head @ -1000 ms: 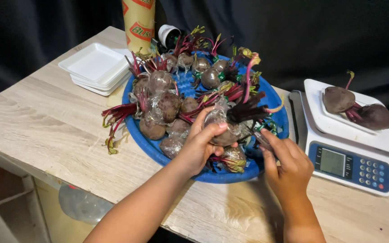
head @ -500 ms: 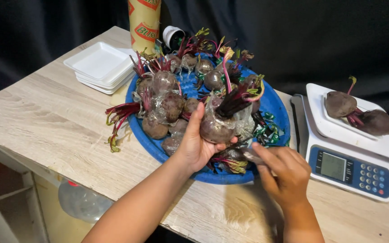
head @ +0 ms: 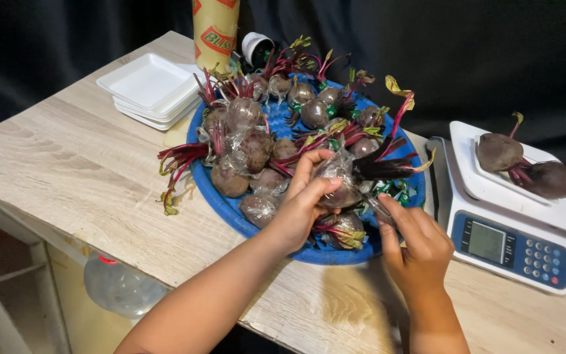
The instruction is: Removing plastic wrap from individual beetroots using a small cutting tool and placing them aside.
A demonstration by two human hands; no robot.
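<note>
A dark cloth is hanging behind a pale wooden table (head: pixel 47 164). The left hand (head: pixel 302 206) is gripping a film-wrapped beetroot (head: pixel 343 183), fingers curled and pressing its top, stalks pointing away from the fingertips. The right hand (head: pixel 417 246) is pinching what looks like loose film (head: pixel 378 208) just below that beetroot. To go well, the film should probably be pulled taut while the left hand is holding steady. A blue tray (head: pixel 214 196) beyond the fingers is holding many wrapped beetroots. To the right, a scale (head: pixel 512 246) is carrying two bare beetroots (head: pixel 525 164) on a white tray. Empty white trays (head: pixel 145 88) are stacked far left.
</note>
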